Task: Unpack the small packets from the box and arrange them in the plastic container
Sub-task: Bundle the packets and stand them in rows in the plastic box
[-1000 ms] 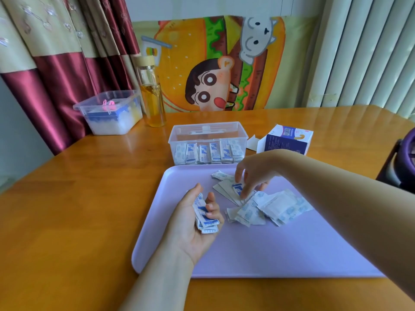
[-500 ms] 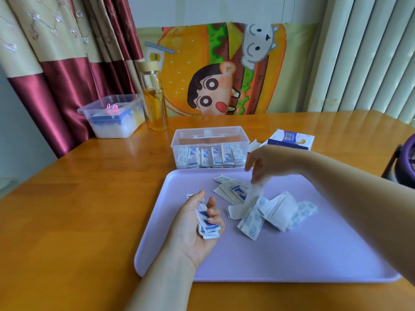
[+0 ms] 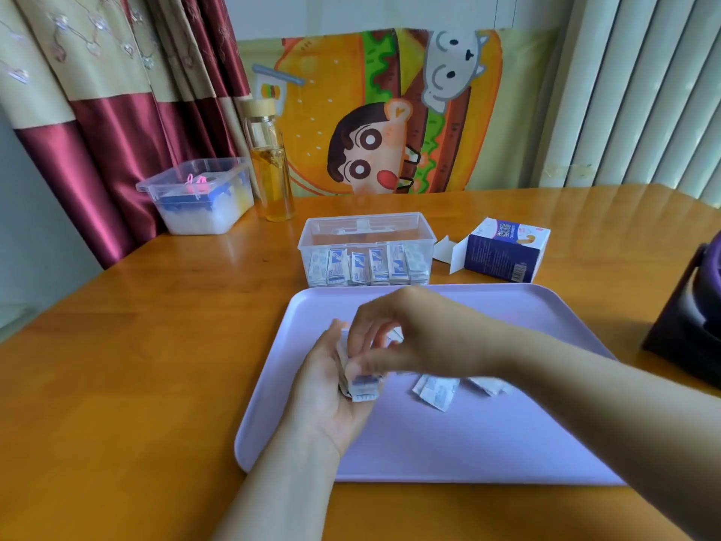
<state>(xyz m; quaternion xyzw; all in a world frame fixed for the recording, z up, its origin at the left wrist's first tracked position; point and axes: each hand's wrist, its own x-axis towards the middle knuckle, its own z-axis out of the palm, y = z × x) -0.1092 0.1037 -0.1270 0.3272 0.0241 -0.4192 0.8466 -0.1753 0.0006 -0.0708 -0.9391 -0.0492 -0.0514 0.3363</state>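
This looks like a room in a home. A varnished wooden table [image 3: 156,345] has maroon-and-beige satin curtains [image 3: 97,123] behind its far left corner and pale vertical blinds [image 3: 643,91] behind its far right. A cartoon burger cloth [image 3: 390,111] hangs behind its far edge, and a glass drinking bottle [image 3: 271,169] stands on it.

L forearm [image 3: 273,493] comes in from bottom edge, angled up-right. L grip [image 3: 327,400] is palm-up, fingers curled round a stack of packets [image 3: 362,387]. R arm [image 3: 604,396] enters from right edge, reaching leftward, wrist bent down. R grip [image 3: 421,333] sits over L fingers, fingertips & thumb bunched at stack top. Blurred, so can't tell if R pinches a packet.
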